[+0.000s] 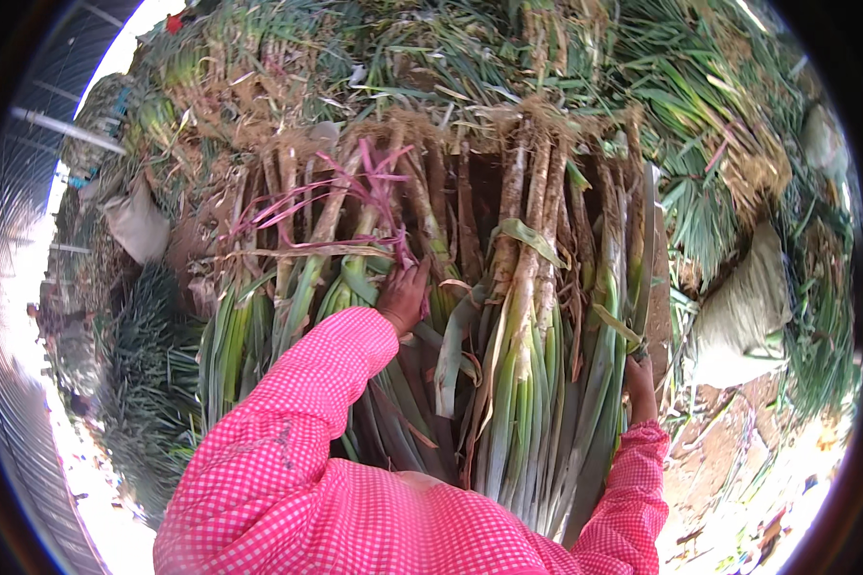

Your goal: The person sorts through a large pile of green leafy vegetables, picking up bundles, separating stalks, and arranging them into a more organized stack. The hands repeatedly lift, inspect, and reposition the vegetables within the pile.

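Observation:
Long green onions (521, 316) lie in bundles before me, their rooted ends away from me and their leaves towards me. A strip of leaf (532, 241) wraps the bundle right of centre. My left hand (405, 298) rests among the stalks, its fingers closed around a tuft of pink plastic twine (367, 183). Loose ends of the twine fan out over the stalks above and to the left of that hand. At the right edge of the bundles, my right hand (640, 384) grips a long knife (645, 266). Its blade points away from me; the fingers mostly hide the handle.
Heaps of green onions (431, 57) spread across the far side. A pale sack (138, 221) sits at the left and another sack (744, 309) at the right. Bare soil with leaf scraps (726, 445) shows at lower right. A corrugated roof (14, 287) curves along the left rim.

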Tool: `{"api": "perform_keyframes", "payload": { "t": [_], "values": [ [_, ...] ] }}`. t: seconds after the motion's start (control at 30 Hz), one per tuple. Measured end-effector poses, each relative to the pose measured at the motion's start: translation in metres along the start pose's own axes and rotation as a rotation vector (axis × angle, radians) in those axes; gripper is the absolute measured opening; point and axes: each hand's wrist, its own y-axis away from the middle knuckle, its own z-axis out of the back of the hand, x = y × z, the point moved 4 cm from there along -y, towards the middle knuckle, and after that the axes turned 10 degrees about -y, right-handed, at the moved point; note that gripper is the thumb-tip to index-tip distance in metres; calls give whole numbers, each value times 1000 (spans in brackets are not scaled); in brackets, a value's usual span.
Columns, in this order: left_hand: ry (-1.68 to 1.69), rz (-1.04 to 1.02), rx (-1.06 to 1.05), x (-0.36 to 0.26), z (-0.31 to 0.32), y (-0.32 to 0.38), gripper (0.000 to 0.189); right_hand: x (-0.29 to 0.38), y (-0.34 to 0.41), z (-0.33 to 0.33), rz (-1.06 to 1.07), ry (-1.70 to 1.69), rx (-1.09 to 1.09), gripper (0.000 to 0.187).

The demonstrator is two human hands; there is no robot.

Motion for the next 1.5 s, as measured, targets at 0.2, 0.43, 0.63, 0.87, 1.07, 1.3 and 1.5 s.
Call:
{"api": "perform_keyframes", "payload": {
  "t": [0.2,0.43,0.63,0.87,1.07,1.3,1.5],
  "values": [
    [113,71,-122,0,13,7,51,-13,21,14,113,-67,155,29],
    [999,210,-200,-33,116,83,10,-1,13,35,83,69,33,35],
    [1248,109,-206,-49,237,251,18,3,30,78,73,521,-124,45],
    [1151,295,-283,-54,295,474,12,18,144,23,-66,467,-183,56],
    [863,517,-439,-77,333,637,14,-15,287,-137,188,585,102,57],
    [783,669,-510,-147,349,759,18,-45,402,-243,345,769,368,58],
    [779,901,-382,-216,328,818,23,-34,399,-269,471,849,428,58]
  ]
}}
